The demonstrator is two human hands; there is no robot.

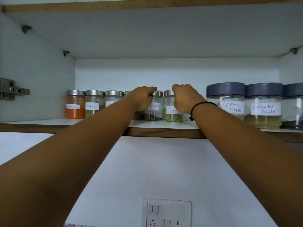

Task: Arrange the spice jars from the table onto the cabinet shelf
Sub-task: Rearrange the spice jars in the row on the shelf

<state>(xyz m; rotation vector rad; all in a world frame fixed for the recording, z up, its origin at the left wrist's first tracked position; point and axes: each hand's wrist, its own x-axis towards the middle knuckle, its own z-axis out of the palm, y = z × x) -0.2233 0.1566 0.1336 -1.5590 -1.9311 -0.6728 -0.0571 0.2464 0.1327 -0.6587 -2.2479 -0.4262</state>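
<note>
Small steel-lidded spice jars stand in a row on the cabinet shelf (164, 133): orange red chilli powder (75, 112), cinnamon (94, 97), a third jar (113, 97), then one mostly hidden behind my left hand. My left hand (143, 98) reaches over that hidden jar, its fingers curled at the lid of the cloves jar (154, 115). My right hand (184, 99), with a black thread on the wrist, wraps the right side of the fennel jar (170, 116). Both jars stand upright on the shelf, close beside each other.
Three larger grey-lidded jars stand on the shelf at the right: garam masala (232, 99), coriander powder (263, 119) and one cut off by the frame (293, 108). A door hinge (11, 91) sits on the left cabinet wall. A switchboard (166, 212) is on the wall below.
</note>
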